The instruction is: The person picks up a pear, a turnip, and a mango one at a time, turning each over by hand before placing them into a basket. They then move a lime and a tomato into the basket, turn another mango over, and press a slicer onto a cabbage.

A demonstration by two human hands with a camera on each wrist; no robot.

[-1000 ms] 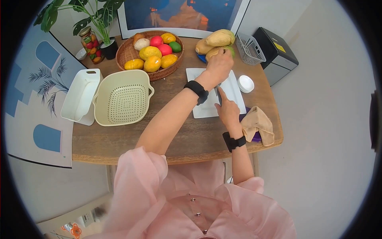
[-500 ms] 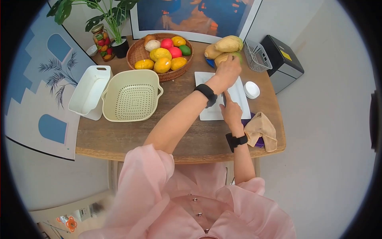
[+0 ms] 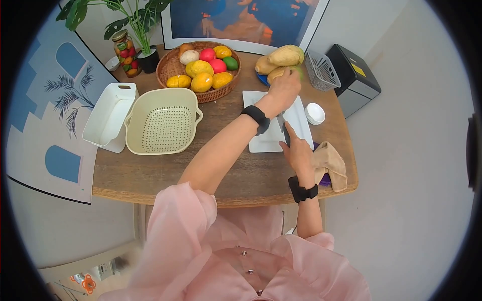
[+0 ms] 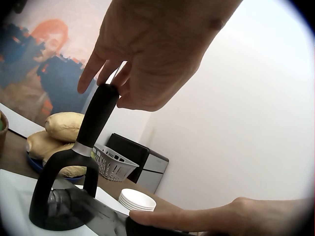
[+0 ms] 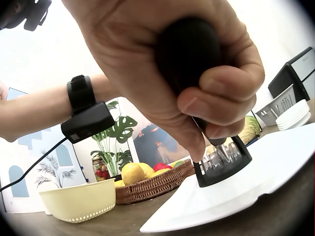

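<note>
In the head view my left hand [image 3: 284, 94] is above the white rectangular plate [image 3: 260, 144]. The left wrist view shows its fingers holding the top of the upright black handle of a tool [image 4: 97, 115], whose open black frame stands on the plate. My right hand [image 3: 299, 154] grips a black-handled knife [image 3: 286, 134], index finger extended along it. The knife's blade [image 4: 104, 220] lies at the metal pieces inside the frame. In the right wrist view these metal pieces [image 5: 221, 156] show below my right hand [image 5: 147, 64]; the blade is mostly hidden there.
Behind the plate, yellow-skinned produce [image 3: 285, 55] is piled on a blue dish. White bowls [image 3: 315, 114] and a beige cloth [image 3: 331, 163] are at the right. Leftward are a fruit basket [image 3: 163, 83], a cream colander [image 3: 163, 146] and a white bin [image 3: 103, 120].
My right hand has drawn back toward the body and slightly right with the knife, and more blade shows between the hands. My left hand stays over the plate. The head view has shifted.
</note>
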